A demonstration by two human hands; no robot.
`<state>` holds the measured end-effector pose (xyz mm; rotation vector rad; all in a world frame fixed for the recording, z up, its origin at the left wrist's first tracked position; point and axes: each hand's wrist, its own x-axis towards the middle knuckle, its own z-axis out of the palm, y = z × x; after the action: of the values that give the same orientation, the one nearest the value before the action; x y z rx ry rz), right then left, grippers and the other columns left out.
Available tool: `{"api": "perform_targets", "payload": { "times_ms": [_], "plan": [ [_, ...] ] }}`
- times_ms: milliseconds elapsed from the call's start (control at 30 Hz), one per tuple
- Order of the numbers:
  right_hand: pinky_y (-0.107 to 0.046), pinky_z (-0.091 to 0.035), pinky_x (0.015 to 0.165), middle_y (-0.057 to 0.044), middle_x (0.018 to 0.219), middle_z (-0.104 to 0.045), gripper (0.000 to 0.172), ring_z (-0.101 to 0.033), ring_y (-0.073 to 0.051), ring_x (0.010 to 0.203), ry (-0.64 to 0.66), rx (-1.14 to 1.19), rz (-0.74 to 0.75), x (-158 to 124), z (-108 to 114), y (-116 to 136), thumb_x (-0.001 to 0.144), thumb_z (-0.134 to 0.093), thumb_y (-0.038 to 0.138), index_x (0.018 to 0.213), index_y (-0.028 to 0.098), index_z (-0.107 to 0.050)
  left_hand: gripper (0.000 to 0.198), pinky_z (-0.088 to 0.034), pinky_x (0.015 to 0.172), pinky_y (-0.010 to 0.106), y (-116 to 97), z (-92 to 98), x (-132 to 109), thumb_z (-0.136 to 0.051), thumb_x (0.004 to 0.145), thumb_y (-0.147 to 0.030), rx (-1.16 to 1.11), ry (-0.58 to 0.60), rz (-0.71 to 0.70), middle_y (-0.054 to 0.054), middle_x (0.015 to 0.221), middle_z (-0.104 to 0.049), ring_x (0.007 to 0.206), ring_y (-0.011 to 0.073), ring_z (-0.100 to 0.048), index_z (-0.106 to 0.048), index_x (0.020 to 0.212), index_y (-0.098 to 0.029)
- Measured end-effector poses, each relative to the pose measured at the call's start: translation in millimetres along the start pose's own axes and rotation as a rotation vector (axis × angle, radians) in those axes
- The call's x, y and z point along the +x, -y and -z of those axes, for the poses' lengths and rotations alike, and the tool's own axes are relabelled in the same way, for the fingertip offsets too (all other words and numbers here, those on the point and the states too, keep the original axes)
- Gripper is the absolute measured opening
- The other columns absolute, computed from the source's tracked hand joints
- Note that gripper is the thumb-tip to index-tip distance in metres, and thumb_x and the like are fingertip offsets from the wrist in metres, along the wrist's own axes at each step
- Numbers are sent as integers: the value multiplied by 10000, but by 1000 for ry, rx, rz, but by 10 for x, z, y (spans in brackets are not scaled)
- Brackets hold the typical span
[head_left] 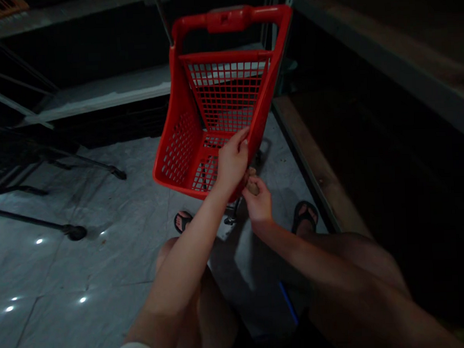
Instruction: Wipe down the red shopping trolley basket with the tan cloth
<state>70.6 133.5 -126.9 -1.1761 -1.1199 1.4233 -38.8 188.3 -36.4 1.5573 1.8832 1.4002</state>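
A small red plastic shopping cart (194,145) with lattice walls stands in front of me, its handle on the far side. My left hand (232,161) reaches over its near right part and grips the right side wall, the fingertips partly out of sight. Just outside that wall, my right hand (259,201) is closed on a crumpled brown cloth (253,186), which it presses against the cart's outer side. Dim light and the fingers hide part of the cloth.
Grey floor tiles (114,210) lie under the cart. Black metal legs on casters (75,232) stand at the left. A low white shelf (109,100) runs behind the cart, and a wooden-edged platform (311,155) lies along the right. My sandalled feet (305,217) flank the cart's near end.
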Motion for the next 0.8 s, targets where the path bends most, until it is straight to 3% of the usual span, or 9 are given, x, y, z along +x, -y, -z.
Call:
{"api": "perform_targets", "payload": {
  "times_ms": [100,200,233,300,367,433,500,600,800],
  "plan": [
    [-451,-607,954,-63,1074,-761,321,-723,-244,990,-44,-6,69,133,99,172,711,-694,349,1018,254,-684,451,-515,1189,390,-182,65,-91,-388,1114,-249,140,57,27,130,1447,-709,1336,214,-688,-632,1462,-100],
    [-475,-586,1018,-86,1136,-763,335,-715,-250,1054,-53,-9,166,275,149,406,752,-741,403,1044,244,-694,427,-599,1022,484,-242,450,-390,-472,1113,-447,429,228,-15,128,1243,-805,1111,320,-788,-730,1357,-211],
    [-479,-581,1030,-85,1145,-762,341,-711,-252,1072,-54,-28,208,314,160,479,765,-759,416,1054,245,-703,432,-603,993,495,-208,631,-502,-464,1110,-494,513,264,-36,115,1151,-829,1041,326,-801,-777,1257,-234],
    [-493,-570,1056,-72,1147,-756,331,-704,-253,1095,-54,-78,297,388,178,600,785,-777,412,1072,257,-722,448,-549,1091,500,-67,1006,-693,-508,1080,-569,594,338,-156,97,1076,-836,1061,314,-790,-807,1106,-236],
    [-509,-558,1082,-61,1146,-744,292,-696,-251,1111,-39,-124,385,467,191,678,806,-767,372,1077,269,-735,428,-492,1161,494,122,1320,-807,-571,1042,-607,612,359,-230,76,1098,-835,1082,294,-777,-801,1101,-251],
    [-510,-547,1106,-59,1165,-729,255,-685,-246,1139,-13,-182,478,542,195,721,830,-744,317,1081,275,-746,414,-513,1105,460,301,1503,-852,-580,1035,-612,619,322,-221,64,1096,-833,1057,276,-771,-798,1112,-269],
    [-498,-547,1118,-64,1198,-718,241,-674,-242,1172,16,-254,566,586,185,746,858,-710,264,1094,278,-756,409,-532,1012,418,435,1549,-856,-554,1052,-594,625,267,-186,64,1043,-832,1007,262,-767,-807,1072,-273],
    [-504,-558,1117,-64,1238,-711,281,-667,-251,1208,74,-401,676,551,148,778,884,-640,182,1107,297,-767,378,-517,965,395,540,1457,-845,-556,1070,-540,630,206,-185,61,992,-830,959,245,-763,-813,1037,-265],
    [-548,-598,1055,-66,1284,-729,338,-678,-294,1155,397,-775,881,264,47,817,934,-575,135,1122,323,-784,299,-498,871,394,421,1059,-823,-557,1100,-395,745,139,-228,78,1015,-830,963,259,-761,-801,1061,-228]
  ]
}}
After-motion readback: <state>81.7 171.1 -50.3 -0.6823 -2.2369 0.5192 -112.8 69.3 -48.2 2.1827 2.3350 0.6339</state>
